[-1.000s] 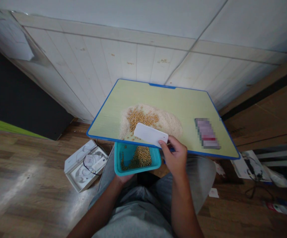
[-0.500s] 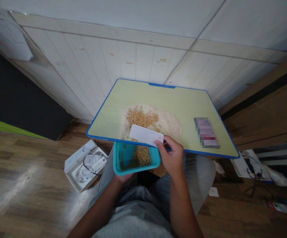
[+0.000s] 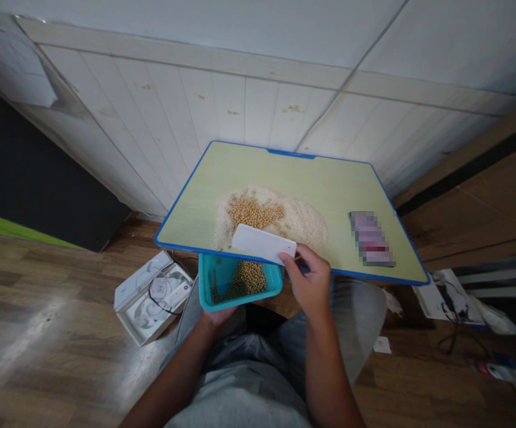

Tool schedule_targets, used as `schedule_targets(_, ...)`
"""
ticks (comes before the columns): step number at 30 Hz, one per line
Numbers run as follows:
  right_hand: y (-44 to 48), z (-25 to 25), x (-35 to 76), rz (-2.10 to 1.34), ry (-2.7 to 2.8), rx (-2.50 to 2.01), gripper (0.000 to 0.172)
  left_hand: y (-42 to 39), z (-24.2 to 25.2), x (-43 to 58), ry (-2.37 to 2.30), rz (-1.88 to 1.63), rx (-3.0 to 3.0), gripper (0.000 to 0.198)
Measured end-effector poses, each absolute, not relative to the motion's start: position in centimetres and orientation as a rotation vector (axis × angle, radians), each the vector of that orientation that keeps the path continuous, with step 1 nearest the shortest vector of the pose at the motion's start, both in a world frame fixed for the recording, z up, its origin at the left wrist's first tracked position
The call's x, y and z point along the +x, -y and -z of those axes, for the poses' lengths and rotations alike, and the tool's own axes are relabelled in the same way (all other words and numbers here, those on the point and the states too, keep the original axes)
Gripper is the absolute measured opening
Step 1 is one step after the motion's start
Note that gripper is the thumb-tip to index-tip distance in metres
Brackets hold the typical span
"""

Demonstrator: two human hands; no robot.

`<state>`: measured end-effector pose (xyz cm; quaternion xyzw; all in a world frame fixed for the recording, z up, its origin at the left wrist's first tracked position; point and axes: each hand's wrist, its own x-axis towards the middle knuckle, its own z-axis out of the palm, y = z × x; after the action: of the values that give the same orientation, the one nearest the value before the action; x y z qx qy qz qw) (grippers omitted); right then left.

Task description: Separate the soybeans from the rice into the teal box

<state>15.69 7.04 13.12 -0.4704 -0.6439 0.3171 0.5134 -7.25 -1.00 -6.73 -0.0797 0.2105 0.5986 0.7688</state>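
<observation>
My left hand [image 3: 220, 314] supports a teal plastic tub [image 3: 240, 301] from below, its fingers hidden underneath. Soybeans [image 3: 253, 278] lie heaped toward the tub's right side, just under the table's front edge. Between thumb and fingers, my right hand [image 3: 308, 278] grips a flat white plastic scraper [image 3: 262, 242] by its right end. The scraper rests at the front edge of the small table, before a pile of soybeans [image 3: 251, 212]. Pale grains that look like rice [image 3: 305, 223] spread around those beans and to their right.
The small table [image 3: 329, 178] has a blue rim. A blurred-out flat rectangular object [image 3: 371, 239] lies at its right. On the floor stand an open white box [image 3: 153, 297] at left and a white tray with cables [image 3: 447, 297] at right. A panelled wall [image 3: 222, 95] rises behind.
The teal tub and my left hand have shifted slightly to the left. The scraper has barely moved, and fewer beans show at its left, by the table edge.
</observation>
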Motion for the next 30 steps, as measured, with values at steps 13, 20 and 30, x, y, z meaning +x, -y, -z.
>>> schedule_targets(13, -7.1, -13.4, 14.1, -0.719, 1.589, -1.090, 0.020, 0.3, 2.1, -6.5, -0.491, -1.356, -0.177, 0.078)
schedule_targets(20, -7.0, -13.1, 14.3, -0.686, 1.557, -1.147, 0.021, 0.4, 2.7, -6.6, -0.542, -1.339, -0.260, 0.083)
schedule_targets(30, -7.1, -13.5, 14.0, -0.728, 1.591, -1.133, 0.022, 0.3, 1.2, -6.2, -0.560, -1.358, -0.249, 0.085)
